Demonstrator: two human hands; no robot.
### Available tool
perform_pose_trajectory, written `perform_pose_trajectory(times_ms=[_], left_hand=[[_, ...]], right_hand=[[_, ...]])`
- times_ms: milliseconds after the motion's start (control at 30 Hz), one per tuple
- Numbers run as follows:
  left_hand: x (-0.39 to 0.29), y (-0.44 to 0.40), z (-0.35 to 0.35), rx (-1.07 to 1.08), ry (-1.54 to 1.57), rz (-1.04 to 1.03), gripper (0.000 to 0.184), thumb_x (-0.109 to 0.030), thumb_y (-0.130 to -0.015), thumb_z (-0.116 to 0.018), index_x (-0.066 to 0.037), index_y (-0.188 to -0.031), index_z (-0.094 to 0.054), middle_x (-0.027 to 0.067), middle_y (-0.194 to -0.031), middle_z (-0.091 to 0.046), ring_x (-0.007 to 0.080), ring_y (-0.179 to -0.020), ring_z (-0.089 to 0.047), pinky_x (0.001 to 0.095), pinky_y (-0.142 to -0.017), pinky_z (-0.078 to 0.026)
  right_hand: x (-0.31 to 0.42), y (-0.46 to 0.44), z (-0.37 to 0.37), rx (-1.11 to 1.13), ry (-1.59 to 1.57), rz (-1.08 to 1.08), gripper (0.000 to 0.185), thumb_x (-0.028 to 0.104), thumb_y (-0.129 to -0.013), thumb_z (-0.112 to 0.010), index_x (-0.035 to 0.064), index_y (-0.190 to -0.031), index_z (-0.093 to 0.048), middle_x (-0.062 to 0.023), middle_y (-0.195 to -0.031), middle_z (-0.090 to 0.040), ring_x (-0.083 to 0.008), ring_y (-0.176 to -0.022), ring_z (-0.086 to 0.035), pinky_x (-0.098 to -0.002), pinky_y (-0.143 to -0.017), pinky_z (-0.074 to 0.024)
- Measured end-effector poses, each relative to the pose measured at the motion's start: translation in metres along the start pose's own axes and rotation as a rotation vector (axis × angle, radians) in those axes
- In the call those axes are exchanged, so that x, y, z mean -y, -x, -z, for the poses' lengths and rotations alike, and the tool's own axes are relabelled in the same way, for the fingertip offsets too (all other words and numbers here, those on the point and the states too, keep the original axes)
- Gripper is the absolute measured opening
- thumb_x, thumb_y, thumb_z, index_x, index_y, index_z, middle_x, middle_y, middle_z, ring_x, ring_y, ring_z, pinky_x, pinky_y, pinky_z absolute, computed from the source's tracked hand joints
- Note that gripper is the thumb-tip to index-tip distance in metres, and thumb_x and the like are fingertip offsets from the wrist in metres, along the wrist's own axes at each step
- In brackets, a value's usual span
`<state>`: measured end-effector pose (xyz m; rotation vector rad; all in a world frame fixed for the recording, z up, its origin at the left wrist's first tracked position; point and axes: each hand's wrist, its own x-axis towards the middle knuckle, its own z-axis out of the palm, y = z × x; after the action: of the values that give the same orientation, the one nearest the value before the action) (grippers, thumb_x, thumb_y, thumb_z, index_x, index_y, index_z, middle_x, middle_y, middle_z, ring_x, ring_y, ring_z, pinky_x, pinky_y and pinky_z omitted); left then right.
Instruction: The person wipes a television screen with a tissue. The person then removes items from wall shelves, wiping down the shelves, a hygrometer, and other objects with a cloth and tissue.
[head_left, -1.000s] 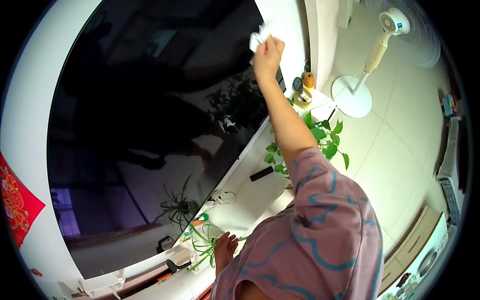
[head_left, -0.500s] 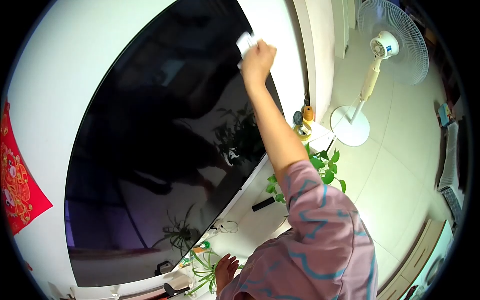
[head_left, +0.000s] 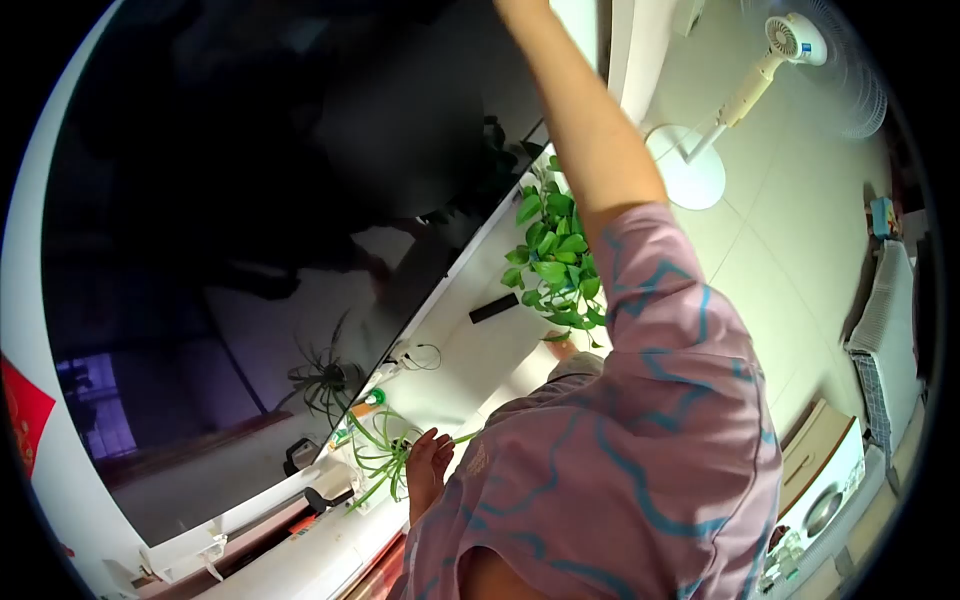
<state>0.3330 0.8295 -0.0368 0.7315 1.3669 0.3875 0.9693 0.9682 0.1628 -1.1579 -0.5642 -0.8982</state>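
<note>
My right forearm (head_left: pixel 585 110) stretches up across the right side of a large black television screen (head_left: pixel 230 150). The right hand itself is cut off by the top edge, so its fingers and anything in them are out of sight. My left hand (head_left: pixel 430 460) hangs low beside a spider plant (head_left: pixel 380 450), its fingers loosely apart and nothing in them. Whether it touches the leaves I cannot tell. Dark reflections of a person and of plants show on the glossy screen.
A leafy green plant (head_left: pixel 555 245) and a black remote-like bar (head_left: pixel 493 308) are below the screen on a white stand. White cables (head_left: pixel 420 355) lie near the screen's lower edge. A standing fan (head_left: pixel 690 165) is at the right. A red hanging decoration (head_left: pixel 25 410) is at far left.
The view has shifted, bringing the screen closer. My right hand, earlier shut on a white cloth or tissue at the screen's edge, has left the top of the view. My left hand stays by the spider plant.
</note>
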Motion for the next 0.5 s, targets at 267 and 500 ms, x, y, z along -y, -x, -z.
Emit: perform_pose_trajectory(times_ms=[267, 500], left_hand=[[-0.006, 0.008, 0.002, -0.058, 0.010, 0.077, 0.025, -0.011, -0.095, -0.051, -0.002, -0.118, -0.054, 0.0138, -0.103, -0.065, 0.0204, -0.086, -0.065, 0.0316, -0.079, -0.054], [-0.004, 0.016, 0.004, -0.075, 0.030, 0.091, 0.028, -0.011, -0.094, -0.053, -0.001, -0.120, -0.053, 0.0145, -0.103, -0.065, 0.0210, -0.085, -0.066, 0.0323, -0.079, -0.054]], right_hand=[[-0.090, 0.226, 0.076, -0.050, 0.336, -0.530, 0.020, 0.010, -0.086, -0.056, 0.0007, -0.101, -0.064, -0.0185, -0.097, -0.054, -0.0322, -0.090, -0.054, -0.0372, -0.081, -0.0454], [-0.123, 0.278, 0.105, 0.183, 0.577, -0.999, 0.013, 0.008, -0.077, -0.054, -0.0031, -0.076, -0.061, -0.0230, -0.082, -0.058, -0.0399, -0.076, -0.057, -0.0444, -0.070, -0.0457]])
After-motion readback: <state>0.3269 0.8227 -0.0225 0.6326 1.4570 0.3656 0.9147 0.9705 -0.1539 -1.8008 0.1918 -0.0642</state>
